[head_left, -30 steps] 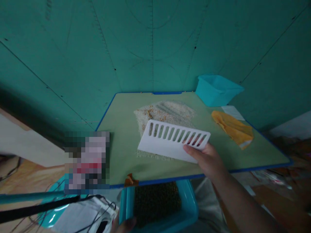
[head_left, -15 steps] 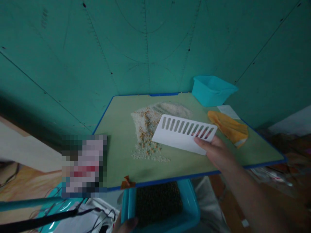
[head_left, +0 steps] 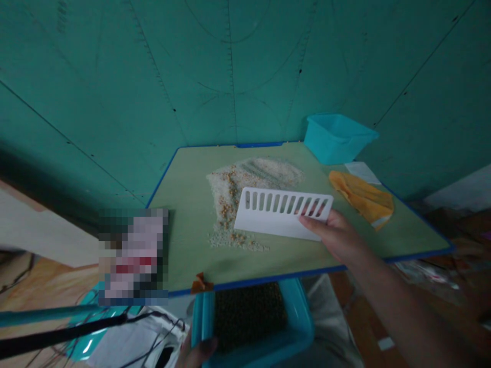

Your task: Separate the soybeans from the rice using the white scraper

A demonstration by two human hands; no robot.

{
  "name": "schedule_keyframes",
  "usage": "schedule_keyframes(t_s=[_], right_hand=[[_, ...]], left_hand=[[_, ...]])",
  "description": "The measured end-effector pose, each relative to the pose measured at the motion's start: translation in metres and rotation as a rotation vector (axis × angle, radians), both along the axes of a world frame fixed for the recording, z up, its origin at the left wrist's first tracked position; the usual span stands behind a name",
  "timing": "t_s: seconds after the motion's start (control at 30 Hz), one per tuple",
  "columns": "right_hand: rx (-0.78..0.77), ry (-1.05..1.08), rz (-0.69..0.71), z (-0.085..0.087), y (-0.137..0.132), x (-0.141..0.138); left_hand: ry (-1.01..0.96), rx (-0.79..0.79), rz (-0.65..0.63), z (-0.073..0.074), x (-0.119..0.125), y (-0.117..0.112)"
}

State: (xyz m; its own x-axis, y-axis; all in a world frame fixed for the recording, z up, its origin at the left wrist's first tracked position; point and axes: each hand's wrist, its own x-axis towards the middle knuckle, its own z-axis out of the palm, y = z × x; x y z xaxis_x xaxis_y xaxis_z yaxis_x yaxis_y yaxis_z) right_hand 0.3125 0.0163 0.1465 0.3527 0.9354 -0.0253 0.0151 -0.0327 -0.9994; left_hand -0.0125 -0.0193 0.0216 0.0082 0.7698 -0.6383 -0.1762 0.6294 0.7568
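Note:
My right hand (head_left: 339,232) is closed around the right end of a white slotted plastic scraper (head_left: 272,222), thumb on the near face. The scraper stands tilted over the right front part of a spread of pale, rice-like grains (head_left: 264,168). Round yellow beans (head_left: 226,207) lie mixed into the left side of that spread. Whether the scraper's lower edge touches the tabletop I cannot tell. Low in the view, my left hand (head_left: 197,352) grips the left wall of a turquoise tub (head_left: 303,327) below the table's front edge. Dark, fine-grained stuff (head_left: 249,317) fills much of the tub.
The pale green tabletop (head_left: 184,204) has a blue edge and meets a green wall. At the back right stands a turquoise bin (head_left: 333,140), with an orange cloth (head_left: 360,197) before it. Brown tape (head_left: 201,283) sticks to the front edge. A blurred-out object (head_left: 136,255) is at left.
The scraper in my right hand has shifted a little left and turned more level, covering more of the front grains. My left hand stays on the tub. The view has tilted slightly.

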Motion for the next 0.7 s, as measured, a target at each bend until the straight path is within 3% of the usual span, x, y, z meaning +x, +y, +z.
schedule_keyframes(t_s=[0.17,0.27,0.43,0.5,0.7], right_hand=[[-0.006,0.002,0.049,0.002,-0.002,-0.004],[0.003,0.015,0.049,0.002,0.000,-0.007],[-0.024,0.061,0.089,0.004,0.000,-0.010],[-0.026,0.071,0.083,0.004,0.000,-0.009],[-0.031,0.098,0.104,0.004,-0.002,-0.011]], left_hand=[[-0.175,-0.315,-0.113,0.009,0.001,0.007],[-0.264,-0.100,0.076,0.024,0.012,-0.004],[-0.291,-0.102,0.094,0.045,0.022,-0.017],[-0.271,-0.105,0.076,0.039,0.018,-0.015],[-0.117,-0.034,-0.023,-0.005,-0.006,-0.011]])
